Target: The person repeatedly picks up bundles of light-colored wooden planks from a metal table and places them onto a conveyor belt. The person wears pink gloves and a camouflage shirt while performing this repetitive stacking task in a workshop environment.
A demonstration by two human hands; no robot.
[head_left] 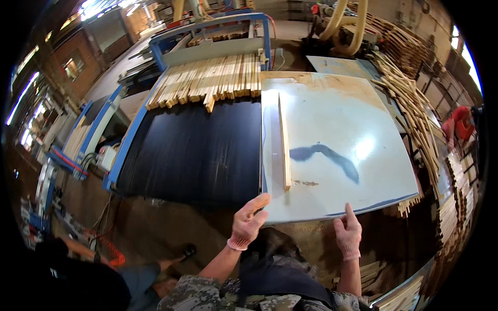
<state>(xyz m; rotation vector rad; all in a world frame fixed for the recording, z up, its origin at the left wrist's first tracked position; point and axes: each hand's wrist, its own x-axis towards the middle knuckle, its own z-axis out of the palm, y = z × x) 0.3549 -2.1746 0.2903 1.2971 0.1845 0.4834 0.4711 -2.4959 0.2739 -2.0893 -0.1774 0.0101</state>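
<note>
My left hand (250, 220), with a pinkish knit cuff at the wrist, hovers at the near left corner of a pale metal tabletop (332, 122). Its fingers are apart and hold nothing. At the near edge of that tabletop is my right hand (348, 233), also empty, index finger stretched forward and thumb apart; whether it touches the edge I cannot tell. A single wooden strip (285, 150) lies lengthwise on the tabletop, ahead of both hands. To the left, a row of wooden strips (202, 78) lies side by side across the far end of a black conveyor belt (192, 147). One short piece juts toward me.
A blue machine frame (207, 23) spans the belt's far end. Loose strips (410, 109) are heaped beyond the tabletop's right side. Another person (98, 280) is close at lower left, and a person in red (459, 124) is at far right. Thick hoses (345, 31) hang behind.
</note>
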